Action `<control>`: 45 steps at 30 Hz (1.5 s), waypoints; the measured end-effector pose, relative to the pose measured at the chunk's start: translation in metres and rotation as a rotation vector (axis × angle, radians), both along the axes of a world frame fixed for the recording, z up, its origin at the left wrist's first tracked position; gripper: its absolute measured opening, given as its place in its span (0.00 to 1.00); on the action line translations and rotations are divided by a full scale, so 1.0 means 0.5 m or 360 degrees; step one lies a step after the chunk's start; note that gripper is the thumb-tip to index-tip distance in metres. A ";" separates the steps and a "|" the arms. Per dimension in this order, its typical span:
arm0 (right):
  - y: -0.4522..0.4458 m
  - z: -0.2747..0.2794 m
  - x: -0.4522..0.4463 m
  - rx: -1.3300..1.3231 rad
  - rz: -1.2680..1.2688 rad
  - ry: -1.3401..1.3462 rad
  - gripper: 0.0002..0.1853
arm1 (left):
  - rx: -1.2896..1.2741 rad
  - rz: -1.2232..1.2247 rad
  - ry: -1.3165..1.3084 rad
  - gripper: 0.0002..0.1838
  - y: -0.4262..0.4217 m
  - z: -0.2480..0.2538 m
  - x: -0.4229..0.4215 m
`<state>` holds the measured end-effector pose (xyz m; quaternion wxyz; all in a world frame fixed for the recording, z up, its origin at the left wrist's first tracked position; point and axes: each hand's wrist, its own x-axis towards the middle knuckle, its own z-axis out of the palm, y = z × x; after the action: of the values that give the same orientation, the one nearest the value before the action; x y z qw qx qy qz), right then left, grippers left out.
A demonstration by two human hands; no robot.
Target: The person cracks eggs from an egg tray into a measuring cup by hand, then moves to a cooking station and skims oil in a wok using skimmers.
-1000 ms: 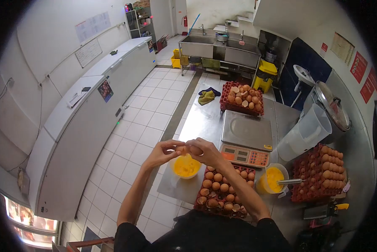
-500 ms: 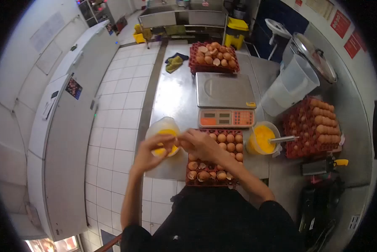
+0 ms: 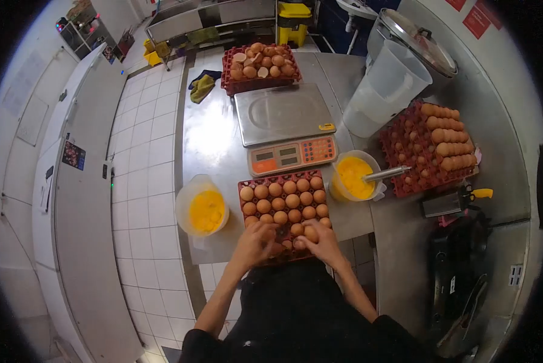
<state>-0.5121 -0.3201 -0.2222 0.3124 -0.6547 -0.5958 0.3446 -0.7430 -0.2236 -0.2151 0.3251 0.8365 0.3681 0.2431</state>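
A red tray of brown eggs (image 3: 292,201) lies on the steel table directly in front of me. At its front left, my left hand (image 3: 254,245) is closed with curled fingers; whatever they hold, if anything, is hidden. My right hand (image 3: 327,247) grips a brown egg (image 3: 310,233) over the tray's front right. Broken shells, partly covered by the hands, sit in the front row. Left of the tray stands a translucent jug (image 3: 185,209) containing yellow beaten-looking egg (image 3: 207,212). Another jug of yellow egg (image 3: 355,175), with a metal-handled tool (image 3: 387,173) in it, is on the right.
Behind the tray is an orange-and-steel scale (image 3: 286,115). Farther back, eggshells (image 3: 262,62) fill a stacked red tray. To the right are a tall clear container (image 3: 385,91), stacked trays of eggs (image 3: 413,148) and a yellow-handled tool (image 3: 480,193). A cloth (image 3: 203,88) lies at the back left.
Both hands have moved from above the left jug back to the front of the egg tray. My right hand has taken hold of an egg. The camera view has shifted.
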 end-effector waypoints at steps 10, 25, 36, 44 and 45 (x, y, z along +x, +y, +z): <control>-0.038 -0.026 0.053 0.0141 -0.0793 0.0230 0.16 | -0.0013 -0.0189 0.0493 0.24 -0.054 -0.124 0.199; 0.120 0.049 -0.081 -0.0184 -0.0661 0.1767 0.20 | -0.0659 0.0666 -0.1264 0.25 0.003 0.071 0.040; 0.284 0.176 -0.312 -0.0400 0.0051 0.1992 0.17 | 0.0056 0.1321 -0.1615 0.25 0.026 0.134 -0.057; 0.325 0.131 -0.333 -0.0455 0.0149 0.1905 0.17 | -0.0075 0.1235 -0.1568 0.23 0.056 0.103 -0.110; 0.339 0.126 -0.324 -0.0462 0.0168 0.1898 0.17 | -0.0064 0.1250 -0.1575 0.23 0.061 0.099 -0.118</control>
<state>-0.6741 -0.1507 -0.1592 0.4820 -0.3547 -0.2970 0.7441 -0.8022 -0.1932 -0.1654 0.3589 0.4212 0.4583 0.6955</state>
